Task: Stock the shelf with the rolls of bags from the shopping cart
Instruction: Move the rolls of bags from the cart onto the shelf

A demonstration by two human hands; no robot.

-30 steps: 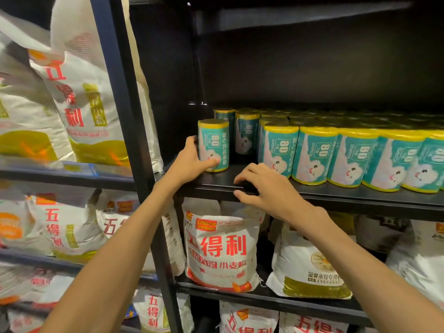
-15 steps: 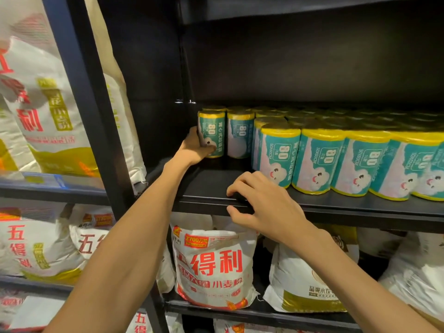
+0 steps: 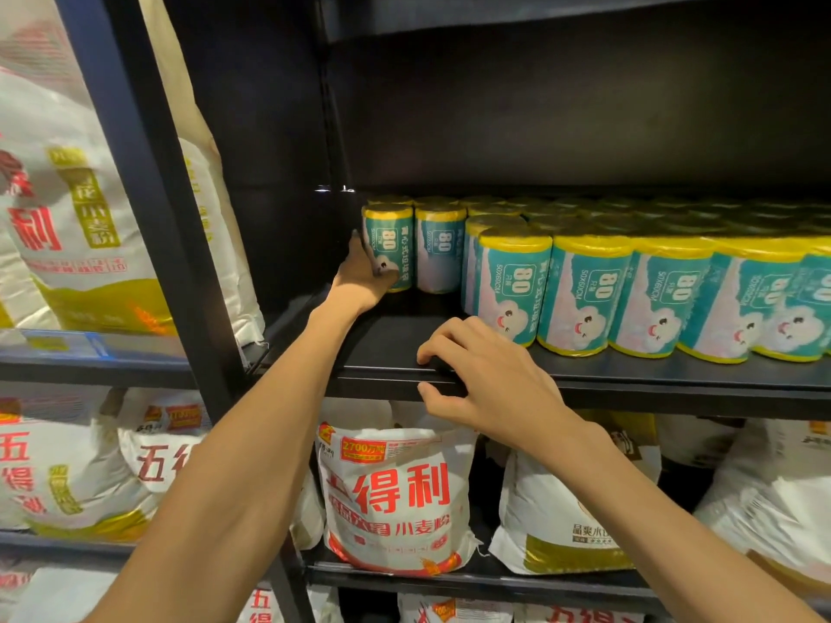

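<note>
Presently the left hand [image 3: 359, 281] grips, apparently, a roll [image 3: 389, 249] deep on the shelf [image 3: 629, 375], beside its neighbour [image 3: 440, 249]. The right hand [image 3: 485, 379] clasps the edge. A hard shove could topple rolls behind.

The rolls of bags [image 3: 584, 294] stand upright in rows on the shelf [image 3: 674, 375], filling it from the back to near the front edge on the right. At the far left, set further back, one roll [image 3: 390, 249] stands beside the shelf's side wall with the left hand [image 3: 359, 281] against it. The right hand [image 3: 485, 379] rests on the shelf's front edge. Flour sacks [image 3: 391, 496] lie on the shelf below and on the unit to the left.
</note>
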